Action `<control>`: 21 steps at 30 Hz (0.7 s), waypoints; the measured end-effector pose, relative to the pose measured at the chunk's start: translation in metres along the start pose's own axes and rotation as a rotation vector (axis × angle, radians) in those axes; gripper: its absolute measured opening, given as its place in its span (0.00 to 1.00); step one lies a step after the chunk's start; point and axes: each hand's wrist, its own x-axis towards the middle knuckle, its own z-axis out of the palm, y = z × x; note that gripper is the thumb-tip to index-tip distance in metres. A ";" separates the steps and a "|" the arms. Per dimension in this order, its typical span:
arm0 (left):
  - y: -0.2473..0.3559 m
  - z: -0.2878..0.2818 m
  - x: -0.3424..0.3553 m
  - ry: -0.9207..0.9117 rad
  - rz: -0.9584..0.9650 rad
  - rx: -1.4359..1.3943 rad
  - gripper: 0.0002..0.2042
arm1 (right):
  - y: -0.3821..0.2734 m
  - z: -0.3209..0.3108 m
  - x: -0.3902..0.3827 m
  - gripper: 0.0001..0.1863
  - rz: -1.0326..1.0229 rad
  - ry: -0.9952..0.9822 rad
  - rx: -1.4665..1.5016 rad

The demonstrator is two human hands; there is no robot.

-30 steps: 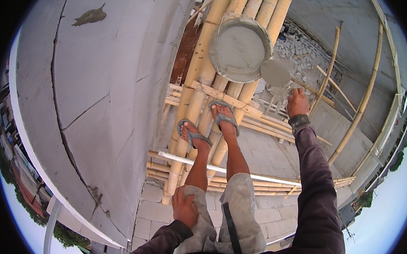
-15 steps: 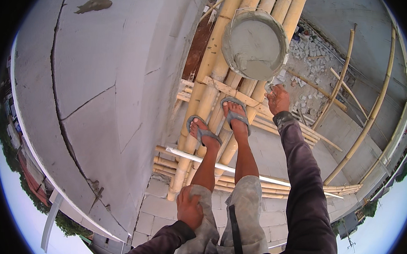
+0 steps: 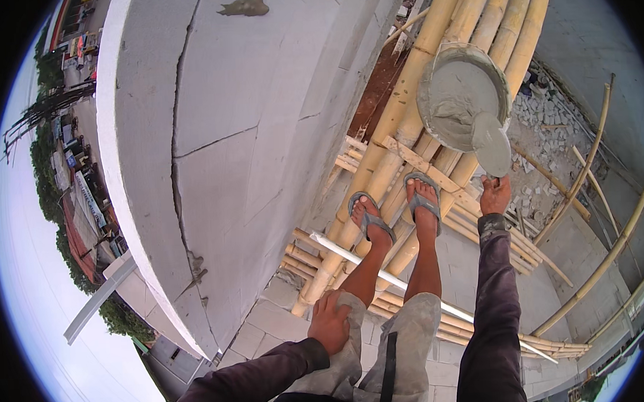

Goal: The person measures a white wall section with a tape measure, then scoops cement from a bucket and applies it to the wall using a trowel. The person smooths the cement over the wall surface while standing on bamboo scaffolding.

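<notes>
My right hand (image 3: 495, 193) grips a trowel (image 3: 492, 150) coated in grey wet mortar, its blade over the near rim of the bucket (image 3: 432, 97) of mortar. That bucket sits on a walkway of bamboo poles (image 3: 414, 67). My left hand (image 3: 330, 320) rests on my left knee, fingers apart and slightly bent. Both feet (image 3: 424, 200), in grey flip-flops, stand on the poles and a crosspiece below the bucket.
A grey block wall (image 3: 249, 168) with cracks and a mortar lump (image 3: 245, 7) rises at left, buildings and trees beyond. Below lie rubble (image 3: 537, 112) and block surfaces. Loose upright bamboo poles (image 3: 580, 182) stand at right; a white pipe (image 3: 338, 250) crosses near my legs.
My right hand dipped the trowel into the bucket and now lifts a load of mortar at its rim. The view has shifted, moving the scene rightward. My left hand stays on my knee.
</notes>
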 end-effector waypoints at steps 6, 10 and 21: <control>0.003 0.007 -0.003 0.002 -0.046 0.028 0.15 | -0.098 -0.044 0.025 0.20 -0.151 -0.239 0.154; 0.008 0.013 -0.005 0.011 -0.088 -0.010 0.16 | -0.223 -0.058 0.041 0.21 -0.592 -0.383 -0.041; 0.012 0.039 -0.015 0.221 -0.178 -0.213 0.17 | -0.540 -0.022 0.104 0.19 -0.892 -0.856 -0.528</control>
